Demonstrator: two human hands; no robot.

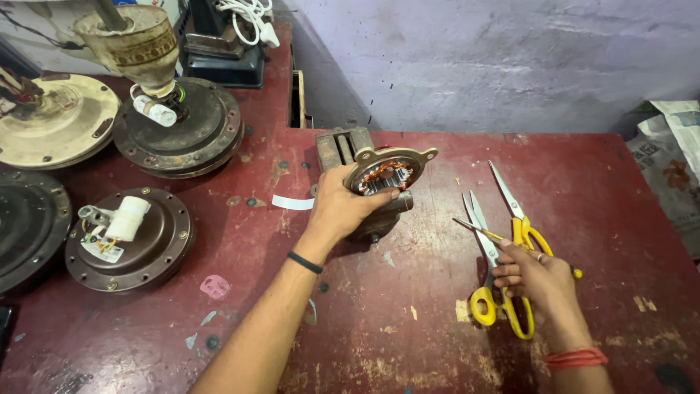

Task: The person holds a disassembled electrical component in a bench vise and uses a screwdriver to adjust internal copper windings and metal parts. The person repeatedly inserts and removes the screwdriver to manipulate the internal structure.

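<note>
The left hand (341, 206) wraps its fingers around a small motor part (386, 175), a round metal housing with copper windings showing inside its open face. The part sits near the far middle of the worn red table (408, 343), just in front of a rusty metal block (337, 148), and the thumb presses on its near rim. A black band circles that wrist.

The right hand (536, 281) lies palm down on the table over 2 pairs of scissors. Its fingers curl loosely around a thin tool with a yellow handle (487, 231), whose metal tip points left; how firmly they grip it cannot be told. The near pair of scissors (487, 270) has yellow loops just left of the hand, blades pointing away. The far pair of scissors (514, 208) lies just beside it, its yellow handles partly under the fingers. Red thread rings this wrist.

On the left of the table rest several round fan motor housings: a brown one with a white capacitor (130, 241) on top, a dark one (186, 128) behind it, and a cream one (51, 120) at the edge. A white strip of tape (292, 202) lies near the left hand.
</note>
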